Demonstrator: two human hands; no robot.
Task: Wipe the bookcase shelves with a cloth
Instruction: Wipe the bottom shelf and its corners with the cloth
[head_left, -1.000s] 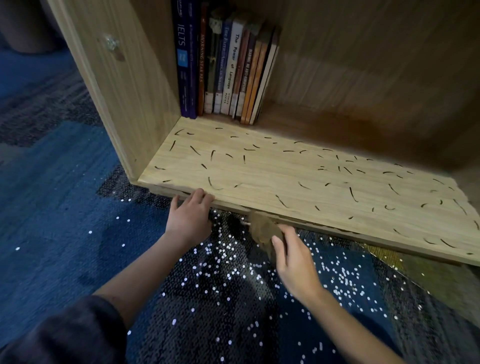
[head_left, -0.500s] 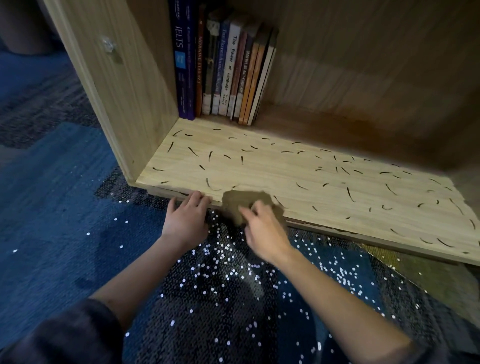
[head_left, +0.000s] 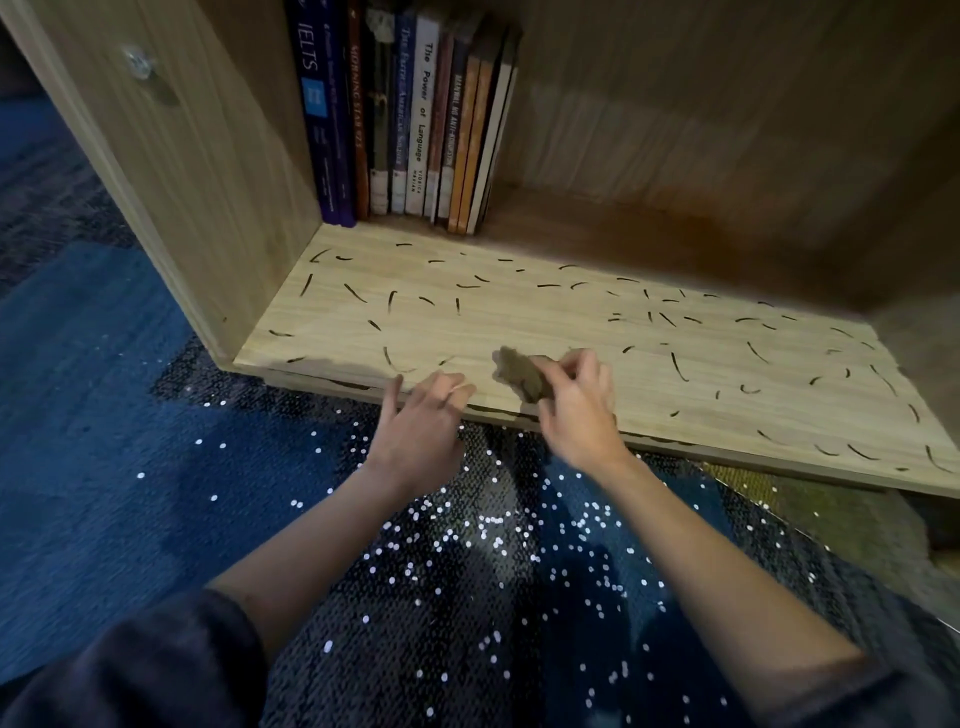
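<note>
1. The right grip (head_left: 576, 410) is closed on a crumpled brown cloth (head_left: 519, 371), pinching it between curled fingers and thumb.
2. The cloth sticks out to the left of and beyond this grip, over the front strip of the bottom shelf (head_left: 519, 312); whether it touches the wood cannot be told.
3. The left grip (head_left: 421, 421) lies just left of the cloth, holding nothing, its fingers loosely straight with the tips at the shelf's front edge.
4. Short dark curved marks (head_left: 678, 366) are scattered over the shelf on all sides beyond both grips.
5. A row of upright books (head_left: 415, 114) stands well beyond the grips, at the shelf's back left corner.
6. Beneath both forearms lies blue carpet (head_left: 104, 441) dotted with white specks (head_left: 467, 525).
</note>
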